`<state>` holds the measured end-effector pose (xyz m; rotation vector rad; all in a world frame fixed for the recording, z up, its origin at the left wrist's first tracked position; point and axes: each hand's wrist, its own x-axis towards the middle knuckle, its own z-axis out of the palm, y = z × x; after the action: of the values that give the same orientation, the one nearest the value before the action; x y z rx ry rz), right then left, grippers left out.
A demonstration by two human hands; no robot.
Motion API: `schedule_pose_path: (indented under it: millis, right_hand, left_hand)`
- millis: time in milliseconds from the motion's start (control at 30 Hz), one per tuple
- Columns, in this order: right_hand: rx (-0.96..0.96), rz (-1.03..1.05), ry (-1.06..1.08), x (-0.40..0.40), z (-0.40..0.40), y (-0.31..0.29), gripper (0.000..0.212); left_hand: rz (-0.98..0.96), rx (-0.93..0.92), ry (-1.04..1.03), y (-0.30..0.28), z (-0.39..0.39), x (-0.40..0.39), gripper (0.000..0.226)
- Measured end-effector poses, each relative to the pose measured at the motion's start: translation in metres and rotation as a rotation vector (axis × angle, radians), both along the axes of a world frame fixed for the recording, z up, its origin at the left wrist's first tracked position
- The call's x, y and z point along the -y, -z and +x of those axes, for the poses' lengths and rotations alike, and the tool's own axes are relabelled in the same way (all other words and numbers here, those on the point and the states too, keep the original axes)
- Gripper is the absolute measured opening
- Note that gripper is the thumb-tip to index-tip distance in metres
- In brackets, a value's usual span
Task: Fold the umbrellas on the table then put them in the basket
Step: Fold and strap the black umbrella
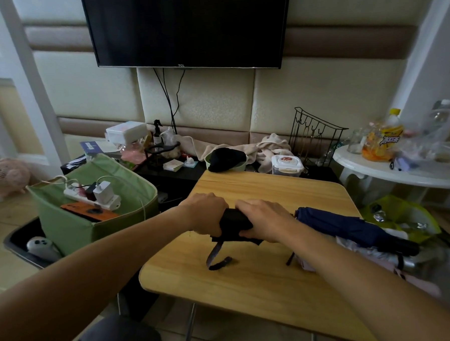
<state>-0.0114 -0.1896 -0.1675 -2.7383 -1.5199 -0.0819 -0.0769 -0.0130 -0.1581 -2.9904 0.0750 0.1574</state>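
A black folded umbrella lies across the middle of the wooden table. My left hand grips its left end and my right hand grips its right part, so most of it is covered. Its strap hangs loose onto the tabletop. A navy blue umbrella lies collapsed at the table's right edge, over a pale pink umbrella. The green fabric basket stands to the left of the table, holding a power strip and an orange item.
A cluttered black low cabinet runs behind the table, with a green bowl holding a dark cloth and a wire rack. A white round table with bottles stands at the right. A yellow-green bag sits below it.
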Motion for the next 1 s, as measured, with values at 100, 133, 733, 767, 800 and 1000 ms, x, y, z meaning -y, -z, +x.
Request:
schedule_pose_path:
  millis: [100,133,733,767,800,1000]
  right_hand:
    - [0.181,0.067,0.117,-0.003,-0.003,0.003,0.035]
    - [0.215,0.085,0.150,-0.003,-0.003,0.002,0.031]
    - [-0.323,-0.083,0.276,0.004,0.005,-0.002,0.029]
    - [-0.248,-0.046,0.265,0.003,0.004,0.000,0.032]
    - [-0.158,-0.005,0.234,0.002,0.002,0.001,0.038]
    - [0.319,0.135,0.032,0.004,0.001,0.009,0.053]
  left_hand:
    - [-0.199,-0.109,-0.042,-0.008,0.004,-0.004,0.029]
    - [-0.281,-0.158,-0.051,-0.010,0.004,-0.007,0.029]
    - [0.094,0.248,0.024,0.013,-0.009,0.003,0.030]
    - [0.087,0.235,0.005,0.012,-0.009,0.003,0.029]
    - [0.061,0.215,-0.024,0.011,-0.008,0.002,0.029]
    - [-0.343,-0.013,-0.123,0.001,-0.005,-0.004,0.022]
